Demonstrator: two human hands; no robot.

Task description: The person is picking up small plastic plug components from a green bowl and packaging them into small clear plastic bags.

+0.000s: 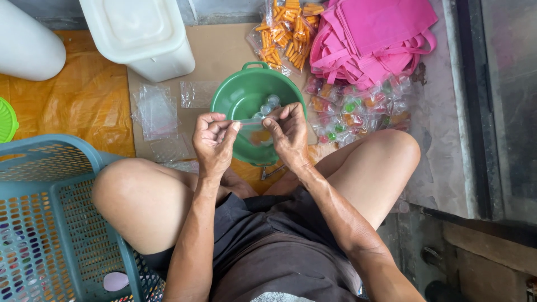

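Pinching a small clear bag (253, 130) between both hands (250, 137), green basin (229, 100) beneath holding what look like clear cups (269, 104).

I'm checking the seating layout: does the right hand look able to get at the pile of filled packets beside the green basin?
Probably yes. The right hand is pinching a small clear bag, but the packet pile lies just beyond it, with nothing between.

Informal home packing area on the floor: orange plastic sheet (84, 100), cardboard (224, 53), bagged snacks (285, 33), pink bags (375, 33), teal basket (50, 223).
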